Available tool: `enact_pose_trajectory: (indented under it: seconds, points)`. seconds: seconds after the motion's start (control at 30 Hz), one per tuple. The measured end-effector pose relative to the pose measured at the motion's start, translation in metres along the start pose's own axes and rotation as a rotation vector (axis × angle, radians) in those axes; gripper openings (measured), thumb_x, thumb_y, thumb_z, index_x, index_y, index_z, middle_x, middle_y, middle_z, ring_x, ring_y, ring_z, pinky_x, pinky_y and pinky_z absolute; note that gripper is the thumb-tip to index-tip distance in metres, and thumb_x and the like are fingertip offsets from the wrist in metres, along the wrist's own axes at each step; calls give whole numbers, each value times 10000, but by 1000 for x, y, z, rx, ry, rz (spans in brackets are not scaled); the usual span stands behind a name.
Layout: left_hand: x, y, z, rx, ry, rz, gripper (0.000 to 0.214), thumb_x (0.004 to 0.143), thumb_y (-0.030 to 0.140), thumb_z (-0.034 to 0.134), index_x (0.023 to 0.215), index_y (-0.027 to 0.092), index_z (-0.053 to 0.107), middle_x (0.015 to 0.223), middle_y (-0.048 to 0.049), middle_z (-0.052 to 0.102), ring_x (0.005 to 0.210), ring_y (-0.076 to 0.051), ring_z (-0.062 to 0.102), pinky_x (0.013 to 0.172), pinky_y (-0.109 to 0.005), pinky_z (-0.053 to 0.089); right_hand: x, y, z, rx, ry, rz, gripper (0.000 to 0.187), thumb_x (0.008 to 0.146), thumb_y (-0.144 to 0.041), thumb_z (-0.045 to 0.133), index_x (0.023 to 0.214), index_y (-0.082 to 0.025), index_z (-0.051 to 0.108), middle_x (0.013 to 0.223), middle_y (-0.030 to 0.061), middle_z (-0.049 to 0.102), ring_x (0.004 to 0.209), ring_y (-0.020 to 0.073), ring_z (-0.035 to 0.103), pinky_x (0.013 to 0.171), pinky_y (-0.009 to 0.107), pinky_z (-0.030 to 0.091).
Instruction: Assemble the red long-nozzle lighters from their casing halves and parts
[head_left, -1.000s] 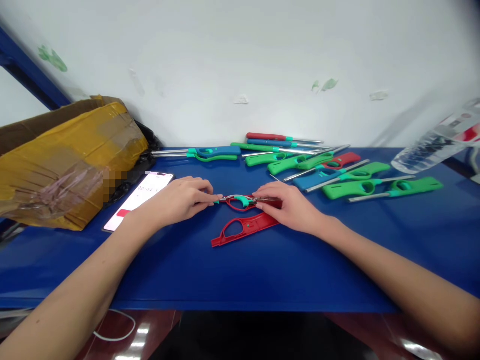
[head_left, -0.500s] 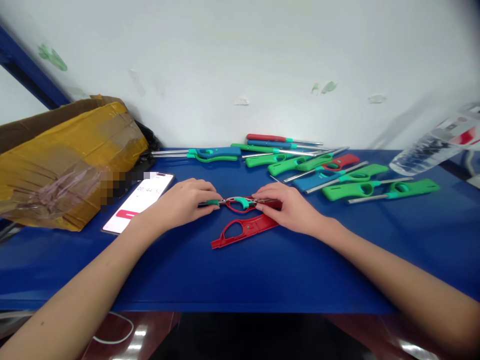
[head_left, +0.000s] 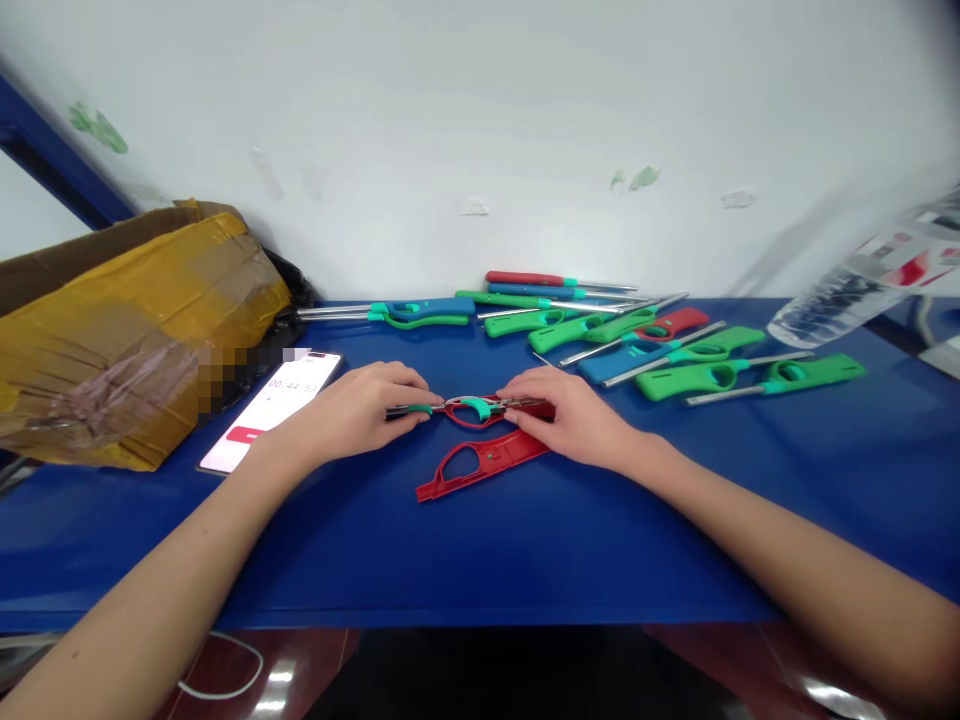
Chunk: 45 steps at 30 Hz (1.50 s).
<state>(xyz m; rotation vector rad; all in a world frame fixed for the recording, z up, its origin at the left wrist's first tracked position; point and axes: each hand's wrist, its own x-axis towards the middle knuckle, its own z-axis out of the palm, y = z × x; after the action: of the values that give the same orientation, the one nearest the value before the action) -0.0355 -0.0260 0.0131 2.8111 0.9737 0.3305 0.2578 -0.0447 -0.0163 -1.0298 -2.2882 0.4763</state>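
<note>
An opened red gas lighter [head_left: 472, 412] lies between my hands, its teal trigger and inner parts showing in the red half shell. My left hand [head_left: 367, 405] pinches its nozzle end, where a teal collar and dark tube show. On the handle end, the fingers of my right hand [head_left: 559, 412] are closed, hiding much of it. Just in front lies a loose red shell half [head_left: 480, 462], hollow side up, its right end beneath my right hand.
Several green, blue and red lighters [head_left: 675, 375] lie along the back of the blue table [head_left: 465, 560]. To the left are a phone with a timer [head_left: 262, 415] and a taped carton [head_left: 135, 340]. A water bottle [head_left: 855, 285] lies tilted at the right.
The whole view has shifted slightly. Both hands keep their hold on the red lighter, and the loose shell half stays where it was. The phone's timer has advanced.
</note>
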Motion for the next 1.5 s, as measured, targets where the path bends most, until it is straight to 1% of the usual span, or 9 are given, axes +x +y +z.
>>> enact_pose_trajectory:
  seconds: [0.13,0.27,0.4,0.67,0.83,0.97,1.13,1.33,1.5]
  points:
    - [4,12,4,-41,49,-38,405,937,420,549,1282,223,623,1224,-92,629,1071,-246,597,923,-383,501,0,0,0,-12,-8,1,210,882,-211,628,1074,-211,714,1058,63,734,1023,223,645,946,395,513]
    - [11,18,16,-88,40,1,357,963,354,524,1277,217,622,1219,-90,640,1092,-241,581,954,-403,489,0,-1,0,-13,-6,4,210,884,-218,625,1077,-204,708,1055,64,733,1021,222,643,941,389,513]
    - [15,16,24,-150,66,4,308,966,301,524,1230,217,659,1151,-85,664,1038,-226,591,901,-379,509,0,-2,0,-13,-4,9,200,876,-219,633,1061,-207,709,1050,65,733,1018,222,647,928,384,520]
    - [15,7,25,-306,104,-12,281,904,373,640,1148,253,713,1083,-63,684,979,-195,622,853,-324,522,0,-2,-1,-16,-5,-8,219,880,-213,608,1077,-223,704,1060,63,733,1023,230,645,937,410,517]
    - [15,8,24,-278,96,-4,273,913,372,625,1140,247,712,1077,-68,689,992,-205,619,870,-340,513,4,-4,0,-24,-102,-103,359,878,-146,541,1210,-219,657,1180,84,689,1122,241,601,967,433,503]
    - [17,12,22,-279,83,-26,253,913,365,623,1115,229,691,1051,-66,696,986,-208,614,870,-347,503,12,-5,1,3,-103,-102,285,915,-199,540,1159,-233,685,1154,79,702,1105,238,613,962,437,493]
    - [18,15,21,-287,83,-64,226,904,342,636,1090,221,678,1033,-60,697,970,-207,609,857,-345,495,21,-9,-1,-54,-138,-97,214,925,-209,552,1080,-224,699,1045,60,731,983,217,648,899,393,480]
    - [18,11,23,-275,107,-7,261,913,340,632,1137,226,704,1051,-69,698,972,-199,621,866,-331,499,26,-8,1,-23,-169,-110,187,929,-179,527,1039,-202,676,1008,55,722,949,202,627,859,351,480]
    - [17,11,21,-159,78,45,285,920,375,619,1143,228,718,1051,-74,701,965,-212,610,866,-351,481,25,-4,5,-58,-194,-117,178,924,-189,520,1043,-207,650,1048,70,694,973,221,607,882,385,471]
